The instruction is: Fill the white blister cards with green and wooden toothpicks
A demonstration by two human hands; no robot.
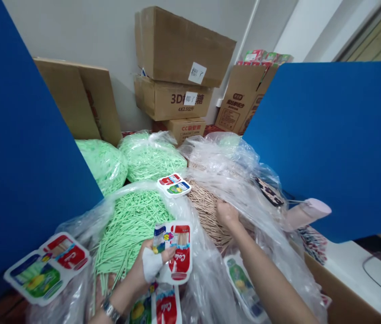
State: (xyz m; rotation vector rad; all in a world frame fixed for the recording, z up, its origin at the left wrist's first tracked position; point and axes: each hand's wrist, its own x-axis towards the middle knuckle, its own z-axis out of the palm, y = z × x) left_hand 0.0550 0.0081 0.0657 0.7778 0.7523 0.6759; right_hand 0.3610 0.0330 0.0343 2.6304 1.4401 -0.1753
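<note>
My left hand, with a white wrap at the thumb, is closed on a two-part candy pack with a red Cola side and brown sticks. My right hand reaches into an open clear bag of brown sticks; its fingers are hidden. Green sticks fill the open bag at the left. Another pack lies between the two bags, one rests at the lower left, and one lies under clear plastic beside my right forearm.
Closed bags of green sticks sit behind. Stacked cardboard boxes stand at the wall. Blue panels rise at the left and right. A pale pink cylinder stands out near the right panel.
</note>
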